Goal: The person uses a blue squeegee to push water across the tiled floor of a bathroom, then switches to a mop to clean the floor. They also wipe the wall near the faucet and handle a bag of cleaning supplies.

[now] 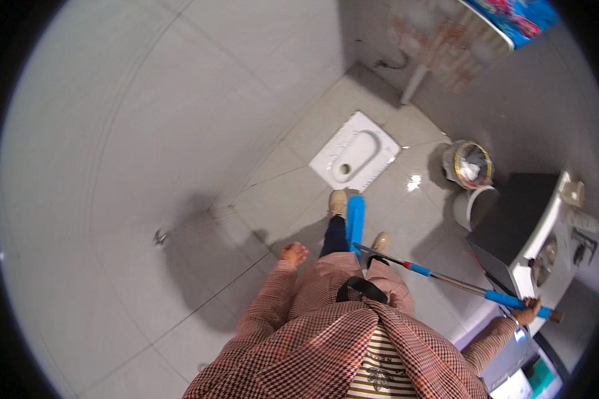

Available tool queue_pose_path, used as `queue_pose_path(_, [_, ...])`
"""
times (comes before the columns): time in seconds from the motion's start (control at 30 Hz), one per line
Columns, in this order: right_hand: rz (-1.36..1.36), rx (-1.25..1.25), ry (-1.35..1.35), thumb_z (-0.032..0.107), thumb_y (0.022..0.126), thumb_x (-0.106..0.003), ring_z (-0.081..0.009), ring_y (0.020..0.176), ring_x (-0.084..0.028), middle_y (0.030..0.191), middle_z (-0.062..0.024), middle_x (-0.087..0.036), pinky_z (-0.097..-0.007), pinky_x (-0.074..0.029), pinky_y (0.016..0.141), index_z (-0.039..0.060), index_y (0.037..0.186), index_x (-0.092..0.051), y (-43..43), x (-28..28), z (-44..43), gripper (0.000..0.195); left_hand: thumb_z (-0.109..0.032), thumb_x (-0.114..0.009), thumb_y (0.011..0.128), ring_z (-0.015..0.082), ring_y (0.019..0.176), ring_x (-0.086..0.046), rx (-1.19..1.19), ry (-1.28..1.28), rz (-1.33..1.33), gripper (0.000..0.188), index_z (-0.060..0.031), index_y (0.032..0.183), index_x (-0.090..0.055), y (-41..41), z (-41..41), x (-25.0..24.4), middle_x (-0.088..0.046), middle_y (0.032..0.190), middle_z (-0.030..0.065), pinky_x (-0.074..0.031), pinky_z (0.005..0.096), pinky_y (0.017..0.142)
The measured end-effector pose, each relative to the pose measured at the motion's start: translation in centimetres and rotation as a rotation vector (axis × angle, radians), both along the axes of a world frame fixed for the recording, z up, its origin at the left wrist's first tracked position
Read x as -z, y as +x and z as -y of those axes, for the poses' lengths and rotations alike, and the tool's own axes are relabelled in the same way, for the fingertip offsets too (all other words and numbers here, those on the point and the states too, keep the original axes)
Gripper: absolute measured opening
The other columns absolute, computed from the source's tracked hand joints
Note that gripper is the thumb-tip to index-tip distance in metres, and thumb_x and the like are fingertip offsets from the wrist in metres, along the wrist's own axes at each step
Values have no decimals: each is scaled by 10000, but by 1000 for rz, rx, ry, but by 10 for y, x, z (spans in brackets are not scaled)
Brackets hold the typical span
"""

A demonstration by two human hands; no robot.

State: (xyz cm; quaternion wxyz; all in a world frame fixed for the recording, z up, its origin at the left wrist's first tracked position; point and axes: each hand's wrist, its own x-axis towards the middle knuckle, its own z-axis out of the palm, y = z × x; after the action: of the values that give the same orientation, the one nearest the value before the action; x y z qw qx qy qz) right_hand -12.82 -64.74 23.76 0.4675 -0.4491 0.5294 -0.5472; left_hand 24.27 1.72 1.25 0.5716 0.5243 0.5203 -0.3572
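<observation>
My right hand [527, 310] grips the blue upper sleeve of a mop pole [459, 283], close to its end. The metal pole slants down to the left, with another blue collar partway along it. At its far end is a long blue mop head [356, 219], on the floor between my feet. My left hand [294, 253] hangs beside my left thigh, holding nothing, its fingers loosely bent. Just beyond my forward shoe [337, 203] lies a white squat toilet pan [357, 149], set into the tiled floor.
A waste bin [447, 164] with a liner and a white bucket [461, 209] stand along the right wall. Nearer is a dark cabinet [516, 214] under a white washbasin [561, 259]. A fabric-draped table [439, 40] fills the upper right. Grey tiled wall [179, 109] rises on the left.
</observation>
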Motion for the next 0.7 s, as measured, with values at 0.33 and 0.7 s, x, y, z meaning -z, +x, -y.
queue_pose_path(0.33, [-58, 35, -66, 158, 774, -652, -128, 516, -359, 573, -13, -378, -271, -375, 548, 19, 714, -634, 14, -43, -59, 152, -139, -567, 811, 243, 1079, -496, 374, 977, 142, 357, 5, 1130, -501, 92, -236, -64, -554, 1097, 140, -416, 342, 886])
queue_pose_path(0.7, [7, 42, -110, 154, 706, -710, -123, 488, -309, 533, 4, -312, -268, -315, 509, 99, 553, -444, 101, -97, -162, 311, -218, -622, 785, 212, 1242, -371, 980, 1182, -152, 588, -166, 1320, -384, 196, -414, -132, -372, 1360, 61, -311, 406, 1012])
